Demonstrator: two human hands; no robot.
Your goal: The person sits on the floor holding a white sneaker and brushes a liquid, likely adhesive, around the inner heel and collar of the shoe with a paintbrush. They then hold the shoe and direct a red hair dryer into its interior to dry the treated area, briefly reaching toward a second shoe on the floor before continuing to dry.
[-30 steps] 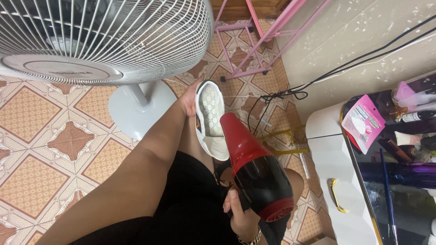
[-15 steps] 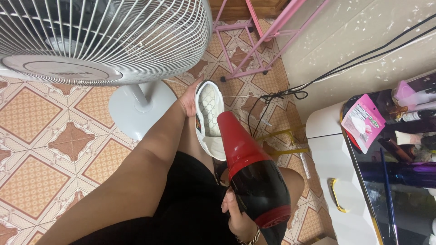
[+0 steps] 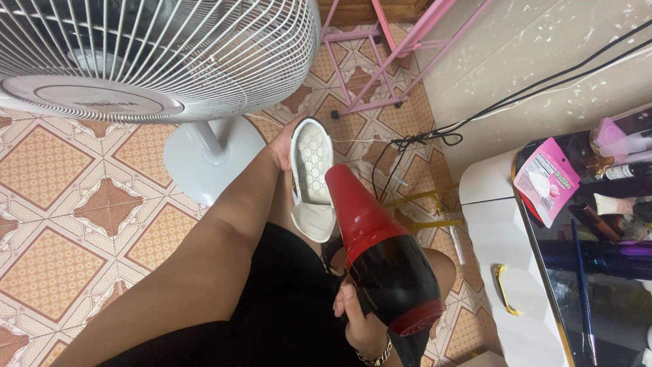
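Note:
My left hand [image 3: 280, 144] grips a white shoe [image 3: 312, 178] by its far end, sole side turned up toward me, held out over my lap. My right hand [image 3: 358, 319] is wrapped around the handle of a red and black hair dryer [image 3: 380, 251]. Its red nozzle points at the lower part of the shoe, close to the heel, almost touching it. A bracelet shows at my right wrist. My legs and black shorts [image 3: 285, 312] lie below both hands.
A large white pedestal fan [image 3: 156, 54] stands at the upper left on its round base [image 3: 207, 158]. A pink metal rack [image 3: 401, 47] is at the top. Black cables [image 3: 421, 139] run along the wall. A white dresser [image 3: 506, 251] with cosmetics stands at right.
The hair dryer has shifted slightly left, its nozzle closer to the shoe. The left hand and shoe have stayed where they were.

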